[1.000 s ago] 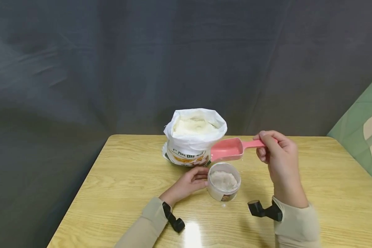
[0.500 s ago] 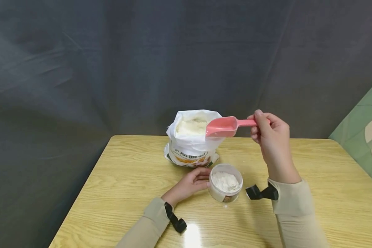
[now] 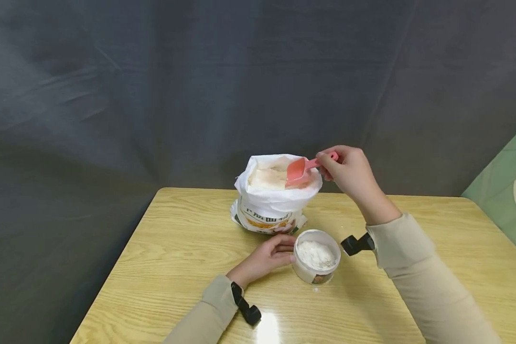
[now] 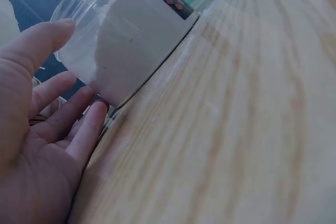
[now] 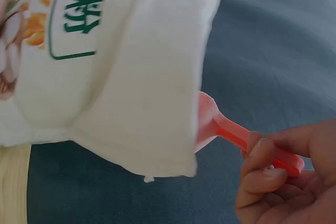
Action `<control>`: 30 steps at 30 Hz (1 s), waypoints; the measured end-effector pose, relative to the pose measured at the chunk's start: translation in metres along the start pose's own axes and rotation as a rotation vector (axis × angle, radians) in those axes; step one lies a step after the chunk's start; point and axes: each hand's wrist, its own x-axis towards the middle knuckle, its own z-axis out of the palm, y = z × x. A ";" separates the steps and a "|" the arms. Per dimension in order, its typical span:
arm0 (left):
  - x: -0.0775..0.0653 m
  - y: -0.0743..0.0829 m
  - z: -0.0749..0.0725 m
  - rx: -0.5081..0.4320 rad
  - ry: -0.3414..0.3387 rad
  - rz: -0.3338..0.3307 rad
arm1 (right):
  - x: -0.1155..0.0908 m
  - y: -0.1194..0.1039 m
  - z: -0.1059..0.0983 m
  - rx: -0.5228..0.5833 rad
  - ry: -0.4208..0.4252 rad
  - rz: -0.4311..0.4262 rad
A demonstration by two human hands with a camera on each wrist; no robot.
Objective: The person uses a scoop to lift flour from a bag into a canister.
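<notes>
In the head view a white flour bag (image 3: 271,205) stands with its top folded wide, pale flour (image 3: 266,177) showing inside. My right hand (image 3: 346,167) grips the handle of a pink scoop (image 3: 298,172), whose bowl dips into the bag's mouth. From the right wrist view, the bag's side hides most of the scoop's bowl, while fingers and thumb pinch its handle (image 5: 236,132). A round clear tub (image 3: 316,274) with white flour inside stands in front of the bag. Beside it rests my left hand (image 3: 264,258), its fairly straight fingers (image 4: 92,129) right at the tub's wall.
Everything stands on a light wooden table (image 3: 167,239). A dark cloth (image 3: 241,86) hangs behind its back edge, and a green patterned panel (image 3: 507,191) is at the right. A small white speck (image 3: 315,289) lies by the tub.
My right hand has raised the scoop from beside the bag and moved it left, so that its bowl now enters the bag's mouth. The left hand stays by the tub.
</notes>
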 end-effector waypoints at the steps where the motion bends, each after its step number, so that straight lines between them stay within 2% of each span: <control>1: 0.000 0.000 0.000 -0.001 -0.001 0.002 | 0.001 -0.001 0.002 -0.045 -0.006 -0.013; 7: 0.000 0.001 0.002 0.001 -0.014 0.006 | 0.009 -0.006 0.017 -0.206 -0.030 -0.049; 13: 0.001 0.004 0.002 -0.025 -0.017 0.006 | 0.016 -0.011 0.035 -0.274 -0.040 -0.092; 19: 0.002 0.003 0.004 -0.023 -0.013 -0.003 | 0.022 -0.013 0.048 -0.265 -0.051 -0.079; 24: 0.004 0.004 0.005 -0.023 -0.010 -0.007 | 0.024 -0.012 0.051 -0.218 -0.063 -0.052; 30: 0.003 0.003 0.002 -0.012 -0.015 0.002 | 0.024 -0.014 0.051 -0.107 -0.093 0.061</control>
